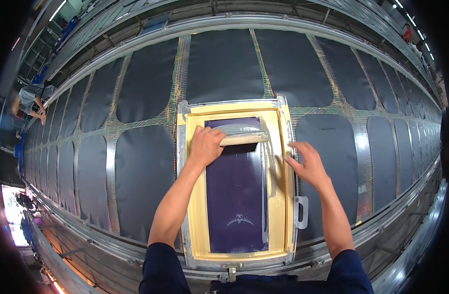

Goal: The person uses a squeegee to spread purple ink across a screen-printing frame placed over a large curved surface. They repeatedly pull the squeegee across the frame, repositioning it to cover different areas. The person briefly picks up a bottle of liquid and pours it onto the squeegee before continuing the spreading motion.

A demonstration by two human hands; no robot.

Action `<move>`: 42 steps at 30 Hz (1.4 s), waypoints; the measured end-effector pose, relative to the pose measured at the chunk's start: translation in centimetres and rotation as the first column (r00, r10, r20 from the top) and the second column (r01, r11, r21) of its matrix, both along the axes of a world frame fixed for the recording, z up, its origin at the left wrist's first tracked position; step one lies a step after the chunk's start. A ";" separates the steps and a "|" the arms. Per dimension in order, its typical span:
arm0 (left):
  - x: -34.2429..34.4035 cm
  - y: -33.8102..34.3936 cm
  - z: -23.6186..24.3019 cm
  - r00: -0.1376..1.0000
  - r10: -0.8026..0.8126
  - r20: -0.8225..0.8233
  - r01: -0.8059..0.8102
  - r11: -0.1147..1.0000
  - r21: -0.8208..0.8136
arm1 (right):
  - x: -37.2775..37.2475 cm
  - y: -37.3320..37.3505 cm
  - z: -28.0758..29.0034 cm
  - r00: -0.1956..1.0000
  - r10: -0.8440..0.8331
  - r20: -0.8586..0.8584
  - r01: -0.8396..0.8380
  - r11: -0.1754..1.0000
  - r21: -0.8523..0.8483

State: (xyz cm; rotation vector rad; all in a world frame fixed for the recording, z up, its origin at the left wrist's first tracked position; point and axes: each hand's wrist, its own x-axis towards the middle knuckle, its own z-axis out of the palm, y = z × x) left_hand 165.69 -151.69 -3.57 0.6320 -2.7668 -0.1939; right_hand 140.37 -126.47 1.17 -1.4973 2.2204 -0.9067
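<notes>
A screen-printing frame (197, 255), metal-edged and yellow inside, lies on the long table in front of me. Its dark purple mesh (236, 196) carries a small pale emblem near the close end. My left hand (205, 146) is closed around the left end of a squeegee (244, 139) with a light-coloured handle, which lies across the upper part of the mesh. Glossy wet ink (239, 128) shows just beyond the squeegee, and smears run down the mesh's right side. Over the frame's right edge, my right hand (310, 164) is empty, its fingers apart.
Dark flat panels (143, 181) lie in two rows along the table, with multicoloured streaked strips between them. A white handle (302, 212) sticks out from the frame's right side. Metal rails (136, 49) edge the table. Another person (33, 100) leans over its far left end.
</notes>
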 end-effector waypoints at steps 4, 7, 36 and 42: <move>-2.4 -3.4 1.8 0.995 0.005 -0.101 0.012 0.986 0.164 | -1.1 -9.8 1.2 0.945 0.313 -0.096 -0.326 0.926 -0.191; -4.6 -6.2 2.6 1.000 0.011 -0.029 -0.007 0.990 0.140 | -1.7 -16.8 0.2 0.924 0.371 -0.090 -0.346 0.913 0.215; 18.2 28.8 2.4 0.990 -0.014 0.144 -0.022 0.970 0.244 | 21.0 16.0 -2.6 0.900 0.401 -0.169 -0.356 0.902 0.244; 11.6 18.8 2.8 0.987 0.008 0.163 -0.043 0.977 0.209 | 14.0 5.7 -2.6 0.870 0.445 -0.212 -0.385 0.882 0.274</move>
